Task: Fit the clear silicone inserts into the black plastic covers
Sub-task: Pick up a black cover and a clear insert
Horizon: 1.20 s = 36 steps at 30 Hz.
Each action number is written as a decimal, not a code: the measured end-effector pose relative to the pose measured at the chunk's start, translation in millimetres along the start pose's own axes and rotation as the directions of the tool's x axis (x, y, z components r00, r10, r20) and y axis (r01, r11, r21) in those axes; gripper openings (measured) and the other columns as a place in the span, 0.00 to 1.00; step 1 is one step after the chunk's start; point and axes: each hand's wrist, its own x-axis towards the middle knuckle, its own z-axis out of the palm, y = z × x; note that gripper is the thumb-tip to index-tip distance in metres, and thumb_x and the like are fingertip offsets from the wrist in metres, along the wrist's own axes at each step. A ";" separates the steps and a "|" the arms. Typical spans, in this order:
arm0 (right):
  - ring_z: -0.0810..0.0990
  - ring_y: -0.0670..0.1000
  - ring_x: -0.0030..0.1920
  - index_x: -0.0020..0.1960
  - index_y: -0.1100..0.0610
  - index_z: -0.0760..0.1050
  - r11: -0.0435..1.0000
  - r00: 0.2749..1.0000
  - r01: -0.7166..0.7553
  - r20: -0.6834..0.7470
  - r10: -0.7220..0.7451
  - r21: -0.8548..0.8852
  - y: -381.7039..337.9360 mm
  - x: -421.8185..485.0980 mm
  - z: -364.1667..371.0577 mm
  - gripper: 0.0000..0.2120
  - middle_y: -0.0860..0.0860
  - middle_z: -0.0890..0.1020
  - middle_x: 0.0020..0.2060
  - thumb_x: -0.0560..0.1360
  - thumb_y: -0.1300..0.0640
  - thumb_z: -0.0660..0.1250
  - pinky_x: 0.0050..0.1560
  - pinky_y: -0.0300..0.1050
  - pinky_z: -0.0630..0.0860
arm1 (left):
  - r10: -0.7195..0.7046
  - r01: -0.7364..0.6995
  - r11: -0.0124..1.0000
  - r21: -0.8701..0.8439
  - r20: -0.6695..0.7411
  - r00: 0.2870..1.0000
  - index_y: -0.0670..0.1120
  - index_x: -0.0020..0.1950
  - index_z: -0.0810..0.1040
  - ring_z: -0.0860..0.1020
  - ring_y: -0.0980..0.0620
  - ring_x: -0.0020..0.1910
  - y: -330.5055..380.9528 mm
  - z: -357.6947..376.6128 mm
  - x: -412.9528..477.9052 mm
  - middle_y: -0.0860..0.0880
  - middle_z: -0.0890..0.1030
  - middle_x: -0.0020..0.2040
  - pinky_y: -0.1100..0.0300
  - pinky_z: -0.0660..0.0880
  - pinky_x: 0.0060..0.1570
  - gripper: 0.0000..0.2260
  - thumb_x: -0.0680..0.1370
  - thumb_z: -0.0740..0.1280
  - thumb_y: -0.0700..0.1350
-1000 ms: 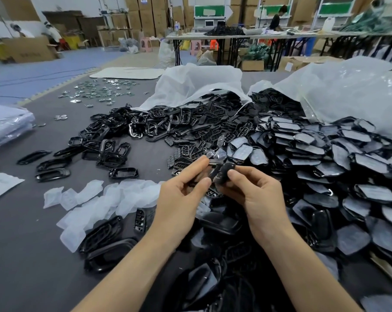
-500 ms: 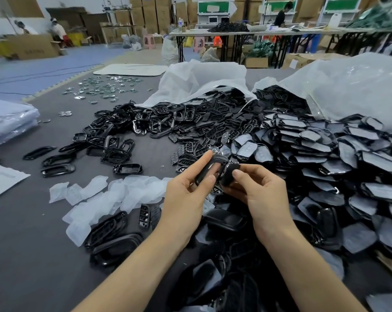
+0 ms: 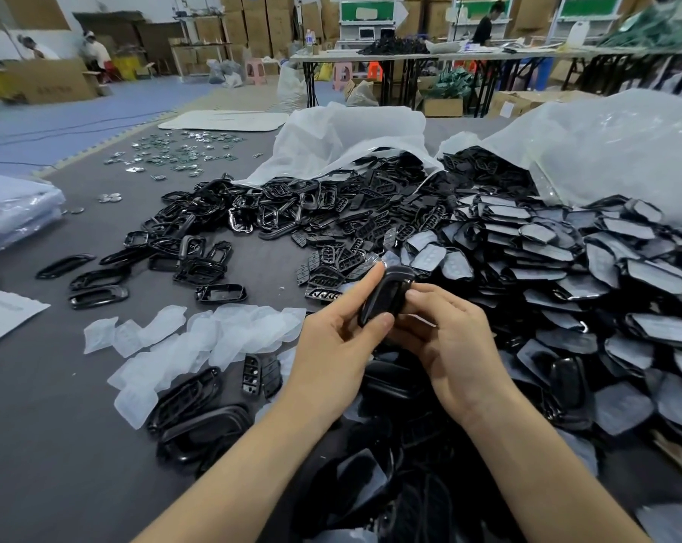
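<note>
— From the head view, where was the cover?

— A black plastic cover (image 3: 386, 295) was held up above the surface (image 3: 57, 444) between both hands. The left hand (image 3: 331, 346) pinched it, with the thumb on its near end and the forefinger stretched along its far side. The right hand (image 3: 449, 346) had its fingers curled against the cover's right side and was clamped on it too. I could not tell whether an insert sat inside.

— And the inserts?

— The clear silicone inserts (image 3: 214, 335) lay in a loose spread to the left of the left hand, overlapping one another. Black frames (image 3: 190, 397) lay just beside their near edge.

— Was there any room to move?

— Bare surface lay open at the near left, between the inserts and a white sheet (image 3: 2, 311) at the left edge. To the right, a heap of covers (image 3: 566, 268) spilled from two plastic bags (image 3: 355, 135), reached the picture's right edge and ran under both forearms. The surface's far-left edge ran diagonally past scattered metal pieces (image 3: 174, 150).
</note>
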 end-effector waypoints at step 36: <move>0.84 0.52 0.38 0.42 0.55 0.78 0.926 0.975 0.220 0.110 -0.195 -0.307 1.0 2.2 -6.2 0.14 0.53 0.84 0.36 0.74 0.73 0.63 0.37 0.46 0.81 | 0.068 -0.048 0.981 0.186 -0.105 0.992 0.44 0.51 0.84 0.83 0.53 0.47 8.7 -1.1 -2.1 0.50 0.85 0.47 0.61 0.79 0.50 0.09 0.78 0.65 0.35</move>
